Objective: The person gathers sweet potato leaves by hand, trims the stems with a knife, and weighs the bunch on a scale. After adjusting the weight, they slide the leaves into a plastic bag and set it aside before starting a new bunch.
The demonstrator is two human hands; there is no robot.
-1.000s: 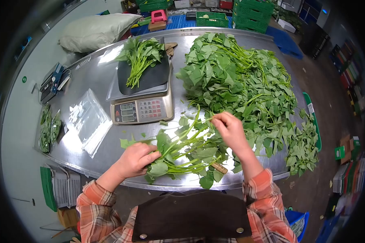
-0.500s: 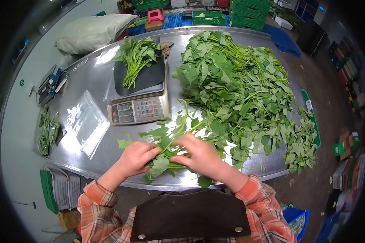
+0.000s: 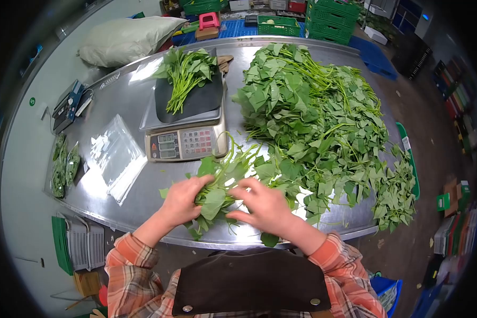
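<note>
My left hand (image 3: 184, 198) is closed around a small bunch of leafy greens (image 3: 214, 204) that look like sweet potato leaves, low over the near edge of the table. Just right of that bunch, my right hand (image 3: 266, 208) has its thumb and fingers apart, with nothing visible between them. Loose stems (image 3: 240, 159) lie beyond both hands. A large heap of the same greens (image 3: 312, 116) covers the right side. On the scale (image 3: 184, 144), another bunch (image 3: 184, 82) rests on a dark sheet (image 3: 199, 98).
Clear plastic bags (image 3: 116, 159) lie flat on the steel table (image 3: 159, 212), left of the scale. Bagged greens (image 3: 63, 167) sit at the left edge. Behind the table are a white sack (image 3: 124, 40) and green crates (image 3: 331, 21). A blue-and-black device (image 3: 68, 108) stands at the left.
My right hand has opened and drawn slightly away from the bunch. The left hand keeps its hold. The whole view has shifted slightly.
</note>
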